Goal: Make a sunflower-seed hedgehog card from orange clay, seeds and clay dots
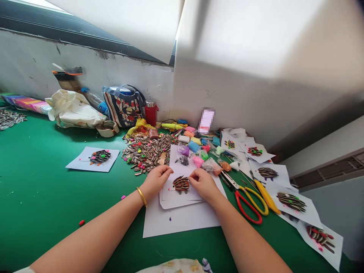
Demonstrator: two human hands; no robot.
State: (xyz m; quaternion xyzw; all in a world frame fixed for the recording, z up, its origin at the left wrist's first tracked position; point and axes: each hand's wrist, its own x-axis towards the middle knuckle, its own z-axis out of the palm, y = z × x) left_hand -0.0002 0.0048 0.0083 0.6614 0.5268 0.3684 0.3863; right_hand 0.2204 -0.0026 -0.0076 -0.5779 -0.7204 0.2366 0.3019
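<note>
A small hedgehog figure (181, 183) of brown clay stuck with striped sunflower seeds lies on white paper (173, 204) in front of me. My right hand (204, 184) is closed, its thumb and forefinger pinched against the figure's right edge; whatever they hold is too small to name. To the left of the figure, my left hand (157, 180) is pinched over the paper's edge, and I cannot make out what is between its fingertips. Beyond my left hand spreads a pile of sunflower seeds (150, 149) dotted with coloured clay bits. Bagged clay (198, 161) lies beyond the right hand.
Red-and-yellow scissors (247, 201) and a yellow utility knife (266, 196) lie right of my arm. Finished seed pictures (291, 201) line the right edge; another card (92, 160) is at left. Bags (123, 106) and a red flask (150, 113) stand by the wall.
</note>
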